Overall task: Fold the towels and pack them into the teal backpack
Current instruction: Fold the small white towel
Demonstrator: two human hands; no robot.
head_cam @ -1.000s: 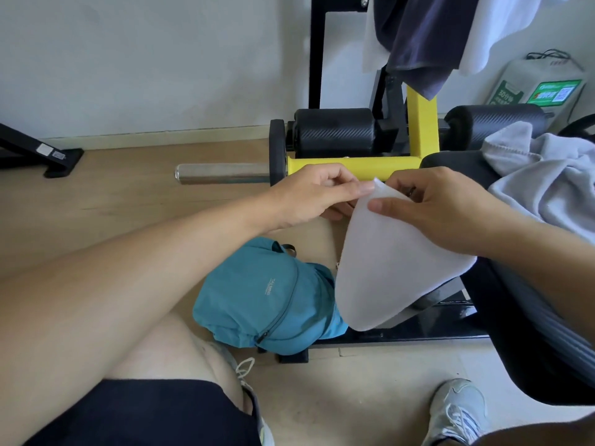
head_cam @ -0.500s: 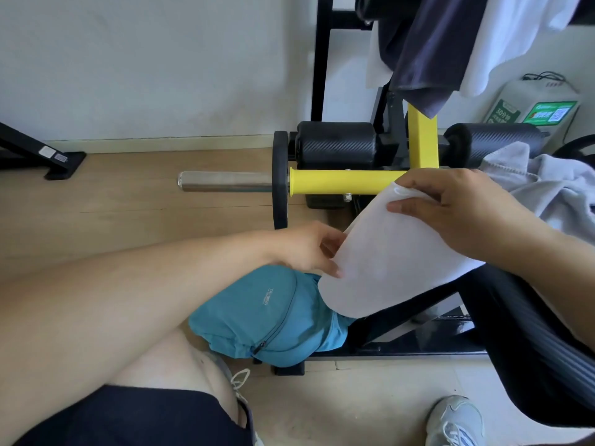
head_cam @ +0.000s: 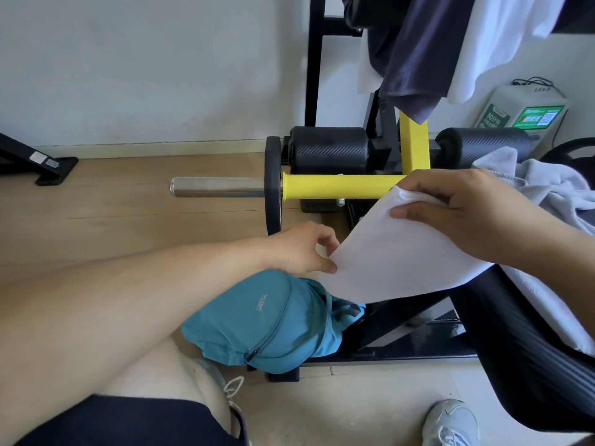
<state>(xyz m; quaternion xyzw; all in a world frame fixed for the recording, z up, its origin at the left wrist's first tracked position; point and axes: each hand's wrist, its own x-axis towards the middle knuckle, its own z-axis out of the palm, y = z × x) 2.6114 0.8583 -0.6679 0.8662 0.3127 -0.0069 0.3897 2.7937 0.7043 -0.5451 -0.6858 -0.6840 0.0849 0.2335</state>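
A folded white towel (head_cam: 396, 255) hangs in the air above the floor. My right hand (head_cam: 457, 207) pinches its upper corner between thumb and fingers. My left hand (head_cam: 306, 249) pinches the towel's lower left edge, just above the teal backpack (head_cam: 264, 320). The backpack lies on the floor, slumped against the black base of the gym machine, with a zip running down its front. A grey towel (head_cam: 553, 191) lies heaped on the black bench at the right.
A gym machine with a yellow bar (head_cam: 338, 189), a steel sleeve (head_cam: 215, 187) and black roller pads (head_cam: 328, 149) stands behind the towel. Dark and white clothes (head_cam: 444, 43) hang from its frame. My sneakers (head_cam: 450, 423) rest on the floor below.
My left hand came down from the towel's top corner to its lower left edge. The towel now stretches at a slant between both hands. My right hand stayed at the top.
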